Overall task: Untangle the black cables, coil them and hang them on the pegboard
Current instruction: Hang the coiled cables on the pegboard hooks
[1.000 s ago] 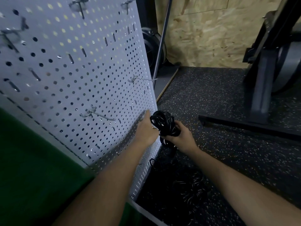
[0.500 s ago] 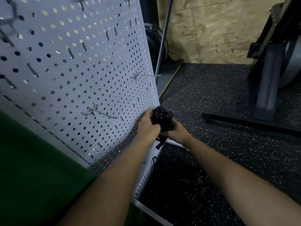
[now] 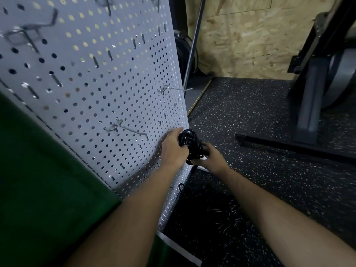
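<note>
The left hand (image 3: pixel 174 146) and right hand (image 3: pixel 211 158), close together, are both clamped on one black coil (image 3: pixel 189 143) at frame centre, just off the right edge of the pegboard (image 3: pixel 96 74). The cable looks coiled but is not yet hung. The nearest hook (image 3: pixel 131 129) stands bare to its left. More cable (image 3: pixel 221 209) lies loose on the floor below. There is open floor to the right, while the board's edge crowds the left.

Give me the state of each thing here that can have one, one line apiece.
Coiled cable: bundled, held off the floor by both hands, not yet hung.
Left hand: grips the coil's left side.
Right hand: grips the coil's right side.
Lower hook: bare.
Upper hook: bare.
Floor cables: loose heap beside the board's foot, not coiled.
</note>
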The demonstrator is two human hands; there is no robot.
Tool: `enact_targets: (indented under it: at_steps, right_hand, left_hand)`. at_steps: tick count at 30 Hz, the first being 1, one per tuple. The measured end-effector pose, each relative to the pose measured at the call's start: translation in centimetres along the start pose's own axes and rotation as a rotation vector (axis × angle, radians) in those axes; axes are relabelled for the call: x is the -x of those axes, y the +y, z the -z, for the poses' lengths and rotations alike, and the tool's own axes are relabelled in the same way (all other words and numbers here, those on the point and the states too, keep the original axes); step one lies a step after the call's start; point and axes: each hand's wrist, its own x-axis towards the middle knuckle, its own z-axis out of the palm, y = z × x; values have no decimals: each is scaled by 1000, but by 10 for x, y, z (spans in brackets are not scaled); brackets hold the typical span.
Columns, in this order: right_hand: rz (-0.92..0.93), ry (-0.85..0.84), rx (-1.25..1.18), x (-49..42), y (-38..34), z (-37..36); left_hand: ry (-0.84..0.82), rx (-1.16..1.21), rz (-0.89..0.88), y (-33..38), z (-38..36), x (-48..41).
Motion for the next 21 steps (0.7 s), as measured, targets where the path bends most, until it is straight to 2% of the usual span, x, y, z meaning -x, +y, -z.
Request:
enact_targets:
  at_steps: [4, 8, 11, 13, 17, 21]
  right_hand:
    - [24, -38, 115, 20, -3, 14]
    - [14, -65, 259, 55, 1, 38]
    - [2, -81, 345, 85, 9, 59]
    - [-7, -77, 386, 102, 11, 69]
    - [-36, -71, 467, 133, 21, 79]
    - [-37, -75, 566, 156, 39, 83]
  left_hand:
    - [-17, -39, -23, 9, 6, 12]
    - [38, -26, -59, 23, 8, 25]
    - [50, -129, -169, 33, 7, 43]
    - [27, -188, -311, 34, 6, 57]
    - [-58, -233, -546, 27, -6, 80]
    - [-286, -260, -509, 5, -31, 94]
